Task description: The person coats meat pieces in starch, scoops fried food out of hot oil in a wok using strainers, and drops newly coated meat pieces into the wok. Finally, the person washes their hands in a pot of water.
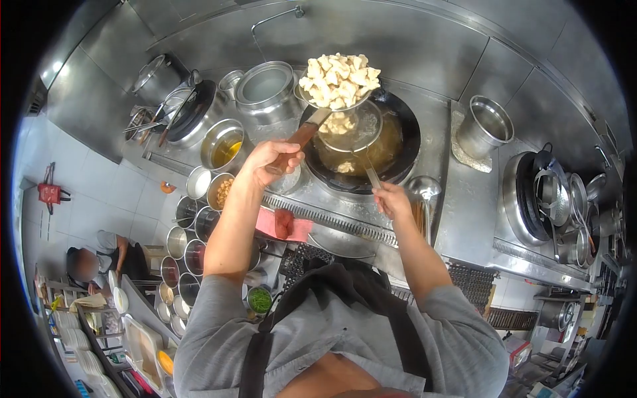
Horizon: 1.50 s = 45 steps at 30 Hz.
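My left hand point(275, 161) is wrapped round the wooden handle point(300, 140) of a large strainer. Pale, chunky food pieces point(340, 79) are heaped in that strainer, raised over the back left of a black wok point(410, 142). My right hand point(391, 201) grips the handle of a smaller wire skimmer point(361, 136), whose round mesh is over the brownish liquid in the wok. A few more pale pieces point(337, 123) show at the skimmer's left side, and another small clump is near the front of the liquid.
Left of the wok stand a lidded pot point(265, 83) and a pot of yellow oil point(225, 146). Several containers line the lower left. A ladle point(424, 186) lies right of the wok, with a metal pot point(490, 121) beyond. Another person point(109, 259) is at far left.
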Each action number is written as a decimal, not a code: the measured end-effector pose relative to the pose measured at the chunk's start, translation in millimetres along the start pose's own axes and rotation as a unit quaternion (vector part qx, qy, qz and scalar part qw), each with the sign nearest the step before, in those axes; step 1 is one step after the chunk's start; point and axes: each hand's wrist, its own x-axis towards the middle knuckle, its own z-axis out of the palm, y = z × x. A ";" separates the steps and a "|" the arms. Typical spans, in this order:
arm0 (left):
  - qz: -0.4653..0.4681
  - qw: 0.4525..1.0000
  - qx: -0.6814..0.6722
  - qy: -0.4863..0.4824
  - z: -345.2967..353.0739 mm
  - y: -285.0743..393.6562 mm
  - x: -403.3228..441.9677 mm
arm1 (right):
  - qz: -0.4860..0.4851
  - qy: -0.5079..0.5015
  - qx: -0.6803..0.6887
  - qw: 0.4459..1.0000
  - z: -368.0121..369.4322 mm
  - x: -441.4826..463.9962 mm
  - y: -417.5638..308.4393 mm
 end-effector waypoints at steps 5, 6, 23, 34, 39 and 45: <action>-0.024 1.000 -0.006 0.015 -11.3 -15.4 0.5 | 0.000 0.018 0.061 0.998 -25.7 -42.5 12.6; -0.024 1.000 -0.005 0.015 -12.0 -18.9 -0.6 | -0.010 0.040 0.081 0.996 -35.0 -52.7 13.1; -0.066 0.997 0.046 0.001 -24.4 -76.3 38.9 | -0.108 0.169 -0.236 0.951 -48.5 -154.3 -114.0; -0.110 0.994 0.018 -0.005 -12.8 -85.2 44.9 | -0.160 0.241 -0.508 0.811 -42.1 -123.5 -99.3; -0.117 0.993 -0.007 -0.022 -19.0 -89.6 42.0 | -0.155 0.263 -0.458 0.835 -38.8 -124.3 -92.9; -0.105 0.994 -0.014 -0.032 -23.6 -88.7 29.5 | -0.157 0.299 -0.446 0.829 -56.0 -129.0 -118.1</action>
